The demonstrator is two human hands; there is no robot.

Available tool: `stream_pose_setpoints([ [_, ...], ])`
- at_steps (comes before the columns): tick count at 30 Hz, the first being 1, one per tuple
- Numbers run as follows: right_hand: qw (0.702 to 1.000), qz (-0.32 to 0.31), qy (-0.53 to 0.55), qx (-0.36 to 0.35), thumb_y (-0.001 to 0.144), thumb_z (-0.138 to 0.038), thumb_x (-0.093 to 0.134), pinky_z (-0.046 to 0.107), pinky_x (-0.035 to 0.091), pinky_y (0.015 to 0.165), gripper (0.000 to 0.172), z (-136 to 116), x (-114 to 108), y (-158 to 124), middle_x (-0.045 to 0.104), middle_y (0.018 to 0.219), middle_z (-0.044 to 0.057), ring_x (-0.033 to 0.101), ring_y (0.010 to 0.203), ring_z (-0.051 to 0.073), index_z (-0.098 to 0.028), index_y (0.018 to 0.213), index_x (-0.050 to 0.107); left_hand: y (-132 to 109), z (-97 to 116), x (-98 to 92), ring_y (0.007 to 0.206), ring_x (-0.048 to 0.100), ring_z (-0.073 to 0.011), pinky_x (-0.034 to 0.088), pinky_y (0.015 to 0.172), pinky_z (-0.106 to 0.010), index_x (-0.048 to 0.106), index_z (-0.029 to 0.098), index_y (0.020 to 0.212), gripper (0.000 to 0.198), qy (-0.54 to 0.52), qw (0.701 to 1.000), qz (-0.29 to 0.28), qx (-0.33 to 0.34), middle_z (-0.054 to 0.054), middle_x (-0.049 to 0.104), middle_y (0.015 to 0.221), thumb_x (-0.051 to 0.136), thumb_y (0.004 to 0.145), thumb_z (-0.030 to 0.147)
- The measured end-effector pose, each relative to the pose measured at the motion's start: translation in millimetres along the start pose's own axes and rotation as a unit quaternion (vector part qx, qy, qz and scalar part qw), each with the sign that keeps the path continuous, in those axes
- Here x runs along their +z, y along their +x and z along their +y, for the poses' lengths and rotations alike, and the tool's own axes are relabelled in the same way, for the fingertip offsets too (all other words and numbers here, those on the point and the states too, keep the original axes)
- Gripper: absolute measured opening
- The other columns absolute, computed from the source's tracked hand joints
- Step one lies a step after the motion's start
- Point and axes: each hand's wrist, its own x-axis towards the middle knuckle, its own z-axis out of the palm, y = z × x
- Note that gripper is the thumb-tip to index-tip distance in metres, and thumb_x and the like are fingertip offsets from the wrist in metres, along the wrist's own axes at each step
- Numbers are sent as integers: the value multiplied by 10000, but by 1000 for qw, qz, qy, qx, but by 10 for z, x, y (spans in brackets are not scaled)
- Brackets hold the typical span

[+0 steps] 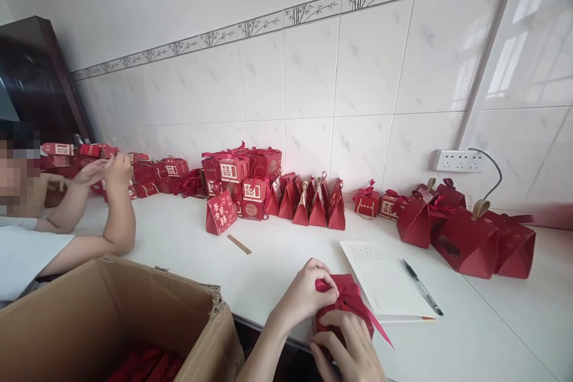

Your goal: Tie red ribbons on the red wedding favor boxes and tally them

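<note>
At the white table (273,256), the left hand (308,293) is pinching ribbon (352,291) — the right hand (351,346) is curling fingers over the red box (342,279), grip unclear.

- Through my remote feed, this looks like a small packing workshop; whether it is inside a home, I can't tell.
- I see a white tiled wall (308,86) with a bamboo border (312,10) and a socket strip (459,161).
- Along a long white worktop (277,250), I see many red boxes (265,162).
- I also see a large cardboard carton (58,310) and another person (31,256) at the worktop.
</note>
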Motion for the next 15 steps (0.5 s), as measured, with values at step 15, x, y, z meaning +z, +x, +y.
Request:
stream_pose_setpoints([
  [15,987,139,39,66,938,-319,325,281,399,458,277,-163,-839,943,463,524,2,474,480,164,-212,927,580,-15,-30,19,947,542,-158,383,911,-257,659,182,697,93,2,1000,10,16,-29,515,996,590,680,242],
])
